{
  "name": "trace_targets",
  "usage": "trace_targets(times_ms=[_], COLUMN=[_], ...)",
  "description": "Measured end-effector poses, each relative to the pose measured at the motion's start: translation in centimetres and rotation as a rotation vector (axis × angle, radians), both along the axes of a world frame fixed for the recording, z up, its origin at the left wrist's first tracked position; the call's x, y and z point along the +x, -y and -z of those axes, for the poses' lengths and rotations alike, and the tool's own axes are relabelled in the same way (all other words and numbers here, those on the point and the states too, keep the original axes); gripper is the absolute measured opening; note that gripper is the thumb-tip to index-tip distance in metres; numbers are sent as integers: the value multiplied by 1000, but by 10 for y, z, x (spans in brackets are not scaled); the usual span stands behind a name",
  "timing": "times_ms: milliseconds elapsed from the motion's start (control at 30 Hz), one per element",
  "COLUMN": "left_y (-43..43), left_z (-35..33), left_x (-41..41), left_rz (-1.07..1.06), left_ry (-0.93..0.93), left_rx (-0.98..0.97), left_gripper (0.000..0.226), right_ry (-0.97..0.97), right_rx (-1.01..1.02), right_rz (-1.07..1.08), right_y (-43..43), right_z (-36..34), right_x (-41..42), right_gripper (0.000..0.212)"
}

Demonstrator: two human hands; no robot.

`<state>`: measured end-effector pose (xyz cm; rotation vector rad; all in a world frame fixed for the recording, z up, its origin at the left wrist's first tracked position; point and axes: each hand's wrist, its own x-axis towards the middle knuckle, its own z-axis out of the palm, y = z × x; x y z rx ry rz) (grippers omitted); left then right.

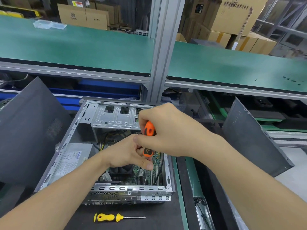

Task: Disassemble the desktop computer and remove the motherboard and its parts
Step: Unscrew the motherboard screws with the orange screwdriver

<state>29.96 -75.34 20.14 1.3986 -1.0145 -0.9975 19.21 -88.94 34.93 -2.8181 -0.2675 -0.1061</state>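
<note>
From the head view, the desktop computer case (106, 146) lies on its side on the dark surface (162, 216) in front of you, its open side facing up and its long axis running away from you towards the green shelf (83, 47). The rear port panel faces you at the near edge. Inside, the green motherboard (146, 171) lies flat on the floor of the case towards the right, with a black fan (121, 170) on it. The power supply (73, 158) fills the left part, and a bare metal drive bracket (116, 115) spans the far end.

Your right hand (167, 130) reaches in from the right, forearm slanting across the case, and is wrapped around the top of an orange screwdriver (149, 138). The tool stands nearly upright, tip down over the motherboard; the tip itself is hidden. Your left hand (127, 153) comes in from the lower left and pinches the lower part of the orange handle, fingers curled and narrow.

A yellow screwdriver (116, 217) lies on the surface just before the case, long axis left to right, tip pointing right. Dark side panels stand tilted to the left (28, 127) and right (252, 136) of the case.
</note>
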Motion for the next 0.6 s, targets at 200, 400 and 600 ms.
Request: trace_targets(times_ms=[200,400,600], left_y=[4,-7,-13], left_z=[2,17,42], left_x=[-1,8,27], left_rz=[55,92,119], left_ry=[61,-50,-508], left_rx=[-46,-6,-33], left_gripper=[38,30,38], right_ry=[-120,-172,-61], right_rx=[154,414,469], right_rz=[-77,-52,27], right_y=[7,16,16], right_z=[9,35,65], right_x=[0,2,17], right_gripper=[21,23,28])
